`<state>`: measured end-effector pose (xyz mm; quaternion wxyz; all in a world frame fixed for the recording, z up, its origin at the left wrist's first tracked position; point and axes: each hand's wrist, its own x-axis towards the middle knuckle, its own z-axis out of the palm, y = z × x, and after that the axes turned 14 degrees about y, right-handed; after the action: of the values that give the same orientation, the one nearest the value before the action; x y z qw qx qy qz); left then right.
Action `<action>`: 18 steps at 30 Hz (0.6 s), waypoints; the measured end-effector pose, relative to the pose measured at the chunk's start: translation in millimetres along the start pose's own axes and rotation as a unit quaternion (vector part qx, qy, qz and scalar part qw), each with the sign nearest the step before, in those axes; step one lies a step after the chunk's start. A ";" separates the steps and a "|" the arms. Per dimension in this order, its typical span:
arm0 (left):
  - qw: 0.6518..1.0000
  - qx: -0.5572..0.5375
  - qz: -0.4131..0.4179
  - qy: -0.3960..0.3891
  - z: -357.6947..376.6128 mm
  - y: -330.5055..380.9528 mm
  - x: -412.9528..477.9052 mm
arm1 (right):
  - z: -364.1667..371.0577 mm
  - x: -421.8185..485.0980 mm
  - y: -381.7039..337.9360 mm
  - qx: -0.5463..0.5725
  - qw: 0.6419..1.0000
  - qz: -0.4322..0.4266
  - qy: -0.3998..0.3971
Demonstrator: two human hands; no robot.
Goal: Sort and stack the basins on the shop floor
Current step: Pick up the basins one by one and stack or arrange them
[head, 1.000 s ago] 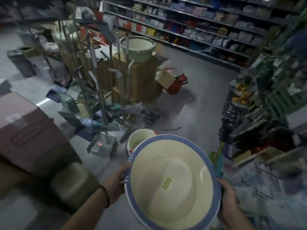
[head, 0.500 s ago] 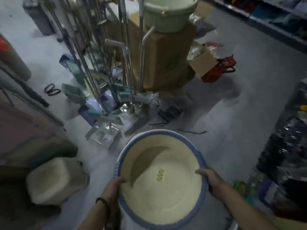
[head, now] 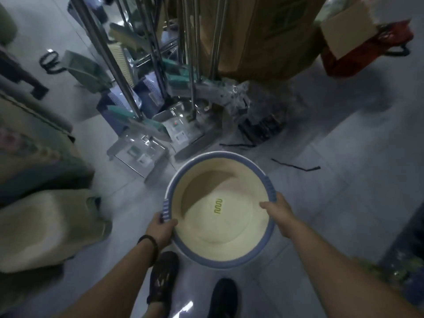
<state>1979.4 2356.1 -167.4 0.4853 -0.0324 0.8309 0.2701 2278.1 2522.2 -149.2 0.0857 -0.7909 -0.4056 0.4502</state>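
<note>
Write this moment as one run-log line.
basin: upright, blue rim | left hand: grips left rim | right hand: grips right rim

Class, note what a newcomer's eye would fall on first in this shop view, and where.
The cream basin with its blue rim stands out, low in the centre, held at its sides by the left hand and right hand. Behind it, metal poles of cleaning tools rise beside a brown box.
</note>
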 end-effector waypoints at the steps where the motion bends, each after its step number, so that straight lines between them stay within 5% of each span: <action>1: 1.000 0.012 -0.013 -0.008 -0.7 -2.1 1.6 | 2.3 -2.7 5.2 -0.028 1.000 -0.003 0.015; 7: 0.991 0.127 0.009 -0.047 -17.5 21.0 -20.3 | -7.5 -48.0 -2.3 -0.144 0.988 -0.036 0.038; 11: 0.970 0.226 0.083 -0.042 -44.5 42.1 -77.8 | -20.6 -112.2 -22.6 -0.249 0.962 -0.108 -0.046; 18: 0.897 0.342 0.276 -0.036 -133.3 56.2 -234.8 | -34.9 -263.9 -95.3 -0.365 0.842 -0.367 -0.151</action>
<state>1980.2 2291.0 100.6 0.4017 0.3761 0.8297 0.0934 2181.5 2403.1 88.3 -0.1123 -0.4808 -0.8090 0.3190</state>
